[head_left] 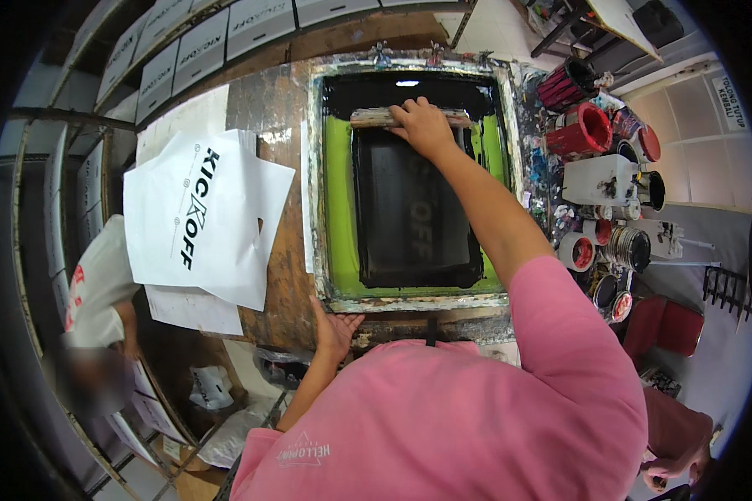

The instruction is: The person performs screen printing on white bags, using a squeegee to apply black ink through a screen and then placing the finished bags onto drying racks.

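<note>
My right hand [426, 127] grips the wooden handle of a squeegee [374, 118]. The squeegee lies across the far part of a screen-printing frame [315, 192], close to a pool of black ink [351, 92]. Green borders surround the frame's dark mesh [409, 217], where large lettering shows faintly. At the frame's near left corner is my left hand [334, 332], thumb and fingers apart, holding nothing; whether it touches the frame I cannot tell. Left of the frame lies a pile of white printed bags [226, 225] with black lettering.
Ink-stained tubs, including a red bucket [578, 132] and a white container [597, 181], crowd the right side. White boxes [200, 50] fill shelves beyond the wooden table [280, 159]. One person [104, 288] is at the left, another [677, 434] at the lower right.
</note>
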Demonstrator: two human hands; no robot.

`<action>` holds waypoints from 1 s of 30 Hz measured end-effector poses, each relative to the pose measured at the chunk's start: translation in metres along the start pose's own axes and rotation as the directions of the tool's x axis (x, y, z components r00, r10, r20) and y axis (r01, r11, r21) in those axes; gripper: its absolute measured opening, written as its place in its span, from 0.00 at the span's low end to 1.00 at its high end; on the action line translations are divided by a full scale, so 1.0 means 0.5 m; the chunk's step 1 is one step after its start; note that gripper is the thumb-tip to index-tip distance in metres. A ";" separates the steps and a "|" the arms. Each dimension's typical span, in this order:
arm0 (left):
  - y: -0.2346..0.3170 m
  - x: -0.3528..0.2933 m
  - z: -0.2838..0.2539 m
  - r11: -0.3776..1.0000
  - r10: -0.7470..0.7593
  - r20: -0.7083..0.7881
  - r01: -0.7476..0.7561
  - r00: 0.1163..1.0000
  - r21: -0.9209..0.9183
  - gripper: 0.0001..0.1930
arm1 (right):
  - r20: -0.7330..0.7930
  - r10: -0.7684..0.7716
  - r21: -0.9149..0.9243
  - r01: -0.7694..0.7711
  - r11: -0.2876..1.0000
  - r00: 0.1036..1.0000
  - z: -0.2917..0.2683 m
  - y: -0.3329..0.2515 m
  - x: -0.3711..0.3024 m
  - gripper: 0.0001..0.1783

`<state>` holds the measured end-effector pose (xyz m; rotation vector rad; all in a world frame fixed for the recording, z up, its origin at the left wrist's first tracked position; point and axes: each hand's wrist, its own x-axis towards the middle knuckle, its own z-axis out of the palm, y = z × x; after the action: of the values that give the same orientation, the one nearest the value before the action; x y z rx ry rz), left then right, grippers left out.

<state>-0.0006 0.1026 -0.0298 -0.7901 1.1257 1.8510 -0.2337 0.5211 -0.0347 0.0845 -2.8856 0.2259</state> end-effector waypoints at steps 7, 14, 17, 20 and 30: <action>0.009 -0.008 0.024 1.000 0.003 -0.082 -0.005 0.997 -0.020 0.64 | 0.000 -0.037 0.030 0.037 0.999 0.999 -0.041 -0.097 -0.186 0.29; -0.004 0.010 -0.011 1.000 0.030 0.016 -0.030 0.999 -0.003 0.63 | 0.080 -0.021 0.064 0.016 0.998 0.997 -0.104 -0.264 -0.433 0.35; -0.012 0.021 -0.027 1.000 0.028 0.035 -0.028 0.999 -0.005 0.64 | 0.134 0.005 0.084 -0.016 0.996 0.991 -0.128 -0.330 -0.524 0.35; -0.015 0.022 -0.018 0.999 0.036 0.012 -0.036 0.999 0.007 0.65 | 0.196 0.046 0.116 -0.070 0.991 0.980 -0.149 -0.351 -0.546 0.31; 0.002 -0.010 -0.012 0.995 0.101 0.201 -0.094 0.974 -0.045 0.58 | 0.218 0.031 0.010 -0.034 0.999 0.975 -0.248 -0.385 -0.553 0.21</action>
<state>0.0015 0.0955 -0.0276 -0.5577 1.0198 1.9883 0.0783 0.3620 0.0437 0.0685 -3.1065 0.2569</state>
